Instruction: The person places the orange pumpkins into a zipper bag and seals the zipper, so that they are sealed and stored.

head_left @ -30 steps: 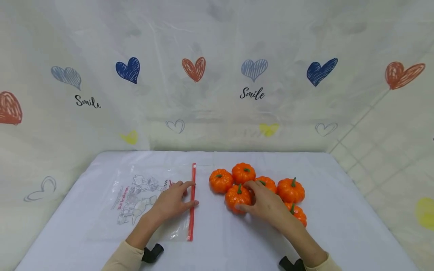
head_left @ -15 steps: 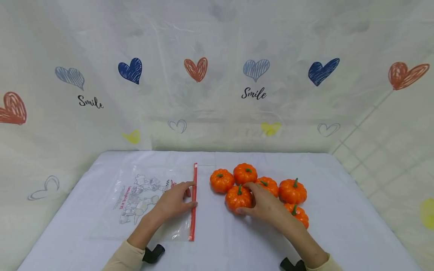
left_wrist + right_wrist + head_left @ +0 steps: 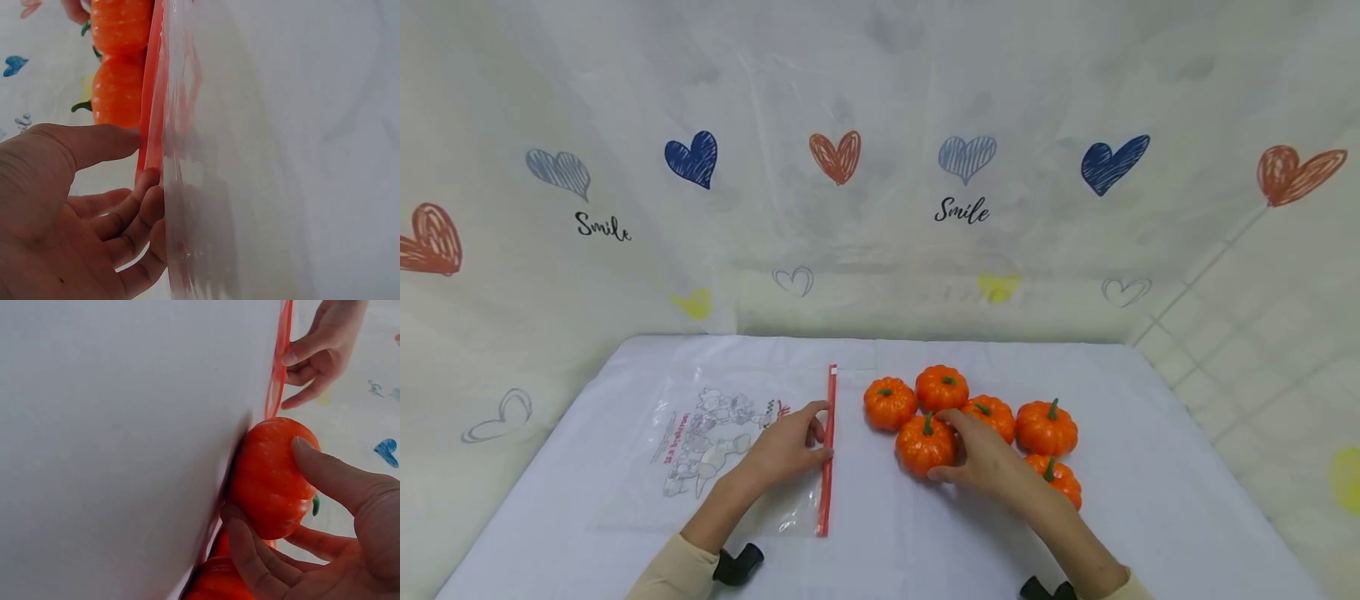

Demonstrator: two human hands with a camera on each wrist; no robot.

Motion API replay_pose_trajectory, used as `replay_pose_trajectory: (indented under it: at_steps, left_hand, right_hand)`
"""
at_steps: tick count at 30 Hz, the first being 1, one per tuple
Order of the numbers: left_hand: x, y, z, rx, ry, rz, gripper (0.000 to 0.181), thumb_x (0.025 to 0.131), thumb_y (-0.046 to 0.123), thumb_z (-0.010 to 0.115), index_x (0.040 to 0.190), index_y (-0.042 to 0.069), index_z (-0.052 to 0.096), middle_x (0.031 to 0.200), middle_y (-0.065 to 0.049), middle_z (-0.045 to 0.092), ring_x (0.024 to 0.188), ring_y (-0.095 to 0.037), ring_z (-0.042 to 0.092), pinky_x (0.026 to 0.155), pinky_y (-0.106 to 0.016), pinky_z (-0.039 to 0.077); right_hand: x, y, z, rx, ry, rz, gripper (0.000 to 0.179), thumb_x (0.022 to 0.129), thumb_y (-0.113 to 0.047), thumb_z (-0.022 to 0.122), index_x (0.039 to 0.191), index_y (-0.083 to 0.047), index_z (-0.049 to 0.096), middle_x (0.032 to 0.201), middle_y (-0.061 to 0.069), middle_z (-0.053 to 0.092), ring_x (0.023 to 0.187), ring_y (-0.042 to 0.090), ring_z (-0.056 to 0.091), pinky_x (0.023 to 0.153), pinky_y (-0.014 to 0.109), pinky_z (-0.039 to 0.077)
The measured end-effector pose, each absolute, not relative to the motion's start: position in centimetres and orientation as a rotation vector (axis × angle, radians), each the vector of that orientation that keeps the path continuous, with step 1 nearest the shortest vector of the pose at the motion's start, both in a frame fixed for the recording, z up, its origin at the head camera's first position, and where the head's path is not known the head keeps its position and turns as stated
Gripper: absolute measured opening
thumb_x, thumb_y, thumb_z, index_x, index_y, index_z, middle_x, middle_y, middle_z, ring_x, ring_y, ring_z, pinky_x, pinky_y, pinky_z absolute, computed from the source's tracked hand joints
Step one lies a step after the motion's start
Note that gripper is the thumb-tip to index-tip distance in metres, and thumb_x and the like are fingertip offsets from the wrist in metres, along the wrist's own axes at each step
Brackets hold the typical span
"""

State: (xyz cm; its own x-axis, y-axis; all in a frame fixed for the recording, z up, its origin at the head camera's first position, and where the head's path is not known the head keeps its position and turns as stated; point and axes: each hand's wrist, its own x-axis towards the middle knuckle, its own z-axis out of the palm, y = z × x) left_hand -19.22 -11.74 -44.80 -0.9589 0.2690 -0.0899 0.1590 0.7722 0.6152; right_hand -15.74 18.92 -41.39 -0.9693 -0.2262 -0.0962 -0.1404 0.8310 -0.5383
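Observation:
My left hand rests on the red zip edge of a clear printed zip bag lying flat at the left. In the left wrist view its thumb touches the red strip, with the other fingers loosely bent and apart from the thumb. My right hand holds a small orange pumpkin with a green stem. In the right wrist view the thumb lies on one side of that pumpkin and the fingers reach round the other. It appears to sit on the table.
Several more orange pumpkins cluster behind and right of the held one, among them a left pumpkin, a rear pumpkin and a right pumpkin. A white cloth covers the table. Behind it hangs a heart-printed backdrop.
The head view has shifted slightly. My left thumb and fingertips have drawn back a little over the red strip. The right hand stays at the same pumpkin, its thumb slightly lower.

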Motion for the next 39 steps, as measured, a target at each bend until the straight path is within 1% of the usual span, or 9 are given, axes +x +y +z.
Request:
replay_pose_trajectory:
  at_steps: [4, 7, 9, 12, 14, 19, 29, 39]
  left_hand:
    - [-18.95, -11.96, -44.65, 0.326, 2.758, 0.989, 0.065, 0.088, 0.017, 0.083, 0.146, 0.012, 0.055, 0.089, 0.005, 0.063, 0.079, -0.011, 0.054, 0.070, -0.022, 0.048]
    - [-18.91, -12.03, -44.61, 0.323, 2.752, 1.004, 0.064, 0.089, 0.016, 0.082, 0.146, 0.012, 0.055, 0.089, 0.005, 0.063, 0.077, -0.010, 0.055, 0.069, -0.020, 0.047]
    - [-18.93, -12.04, -44.61, 0.332, 2.753, 1.011, 0.063, 0.089, 0.015, 0.081, 0.146, 0.012, 0.054, 0.089, 0.005, 0.063, 0.077, -0.010, 0.055, 0.069, -0.020, 0.047]
    - [-18.96, -11.98, -44.56, 0.331, 2.746, 1.023, 0.062, 0.090, 0.014, 0.080, 0.146, 0.012, 0.055, 0.088, 0.005, 0.062, 0.077, -0.011, 0.055, 0.068, -0.020, 0.047]
    - [-18.96, -11.94, -44.56, 0.335, 2.741, 1.031, 0.062, 0.090, 0.013, 0.079, 0.146, 0.011, 0.054, 0.088, 0.005, 0.062, 0.077, -0.011, 0.055, 0.067, -0.020, 0.047]
    - [-18.94, -11.91, -44.64, 0.315, 2.741, 1.036, 0.064, 0.091, 0.013, 0.079, 0.149, 0.012, 0.053, 0.087, 0.005, 0.061, 0.076, -0.012, 0.055, 0.066, -0.020, 0.046]
    - [-18.97, -11.98, -44.94, 0.322, 2.766, 1.040, 0.063, 0.091, 0.013, 0.078, 0.149, 0.012, 0.053, 0.087, 0.005, 0.060, 0.075, -0.012, 0.055, 0.064, -0.020, 0.045]
    - [-18.98, -11.85, -45.04, 0.291, 2.748, 1.070, 0.062, 0.091, 0.011, 0.076, 0.149, 0.013, 0.053, 0.087, 0.004, 0.060, 0.075, -0.012, 0.054, 0.063, -0.020, 0.046]
  right_hand:
    - [-15.66, 18.81, -41.53, -0.267, 2.837, -0.842, 0.081, 0.075, -0.030, 0.095, 0.144, -0.013, 0.055, 0.123, 0.006, 0.070, 0.106, 0.021, 0.063, 0.098, 0.048, 0.057]
    - [-15.70, 18.75, -41.51, -0.237, 2.822, -0.861, 0.081, 0.075, -0.032, 0.095, 0.144, -0.017, 0.055, 0.109, 0.002, 0.069, 0.094, 0.017, 0.058, 0.087, 0.038, 0.056]
    - [-15.73, 18.72, -41.46, -0.229, 2.812, -0.874, 0.081, 0.075, -0.032, 0.095, 0.145, -0.018, 0.055, 0.103, 0.000, 0.067, 0.091, 0.017, 0.057, 0.081, 0.034, 0.054]
    - [-15.76, 18.71, -41.50, -0.223, 2.801, -0.889, 0.080, 0.075, -0.033, 0.094, 0.144, -0.020, 0.056, 0.097, -0.001, 0.065, 0.088, 0.016, 0.057, 0.075, 0.030, 0.052]
    - [-15.77, 18.64, -41.53, -0.226, 2.793, -0.904, 0.079, 0.075, -0.032, 0.095, 0.144, -0.021, 0.057, 0.096, -0.002, 0.065, 0.087, 0.015, 0.058, 0.073, 0.028, 0.052]
    - [-15.76, 18.46, -41.66, -0.248, 2.776, -0.951, 0.078, 0.075, -0.032, 0.095, 0.142, -0.022, 0.058, 0.101, -0.002, 0.066, 0.087, 0.013, 0.062, 0.071, 0.024, 0.054]
    - [-15.85, 18.12, -41.79, -0.264, 2.745, -1.015, 0.078, 0.075, -0.040, 0.093, 0.143, -0.024, 0.058, 0.105, -0.002, 0.066, 0.089, 0.014, 0.063, 0.070, 0.022, 0.054]
    - [-15.99, 17.92, -42.20, -0.360, 2.718, -1.115, 0.076, 0.078, -0.042, 0.091, 0.143, -0.021, 0.057, 0.113, 0.003, 0.069, 0.090, 0.015, 0.067, 0.071, 0.020, 0.056]
